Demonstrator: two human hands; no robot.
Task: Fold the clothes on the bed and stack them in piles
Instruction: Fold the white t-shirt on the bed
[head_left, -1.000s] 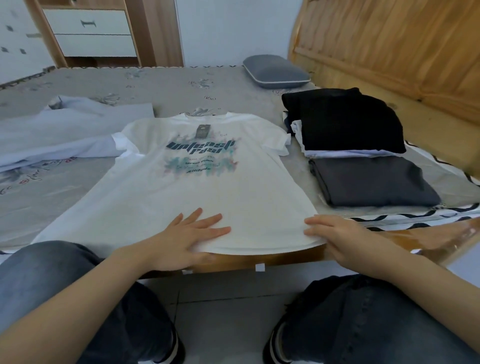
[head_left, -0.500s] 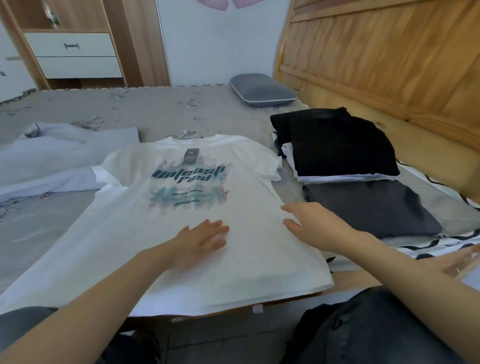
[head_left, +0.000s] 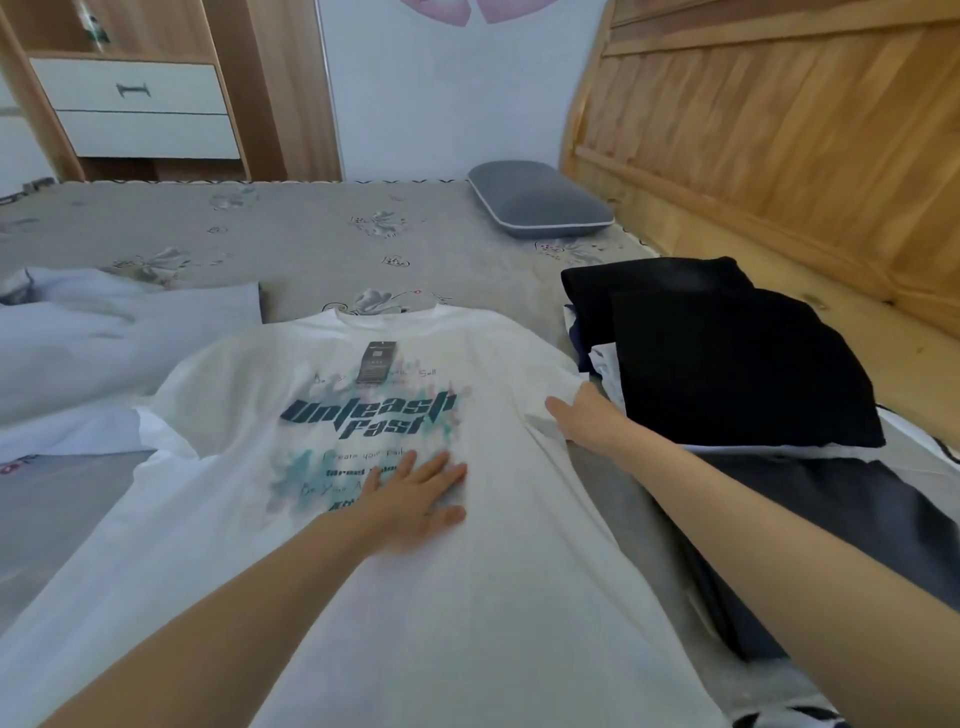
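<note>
White T-shirt lies flat, print up, on the bed, its long axis running straight away from the person: collar at the far end, hem nearest the body. The left hand rests on the lower part of the print with fingers straight and spread, pressing the cloth down near the centreline. The right hand is at the shirt's right sleeve, just beside the folded pile (dark garments, black on top); its fingers seem to touch the sleeve edge, but I cannot tell whether they pinch it. Judging from this, the right side folds inward next, and the right hand is plainly nearer.
</note>
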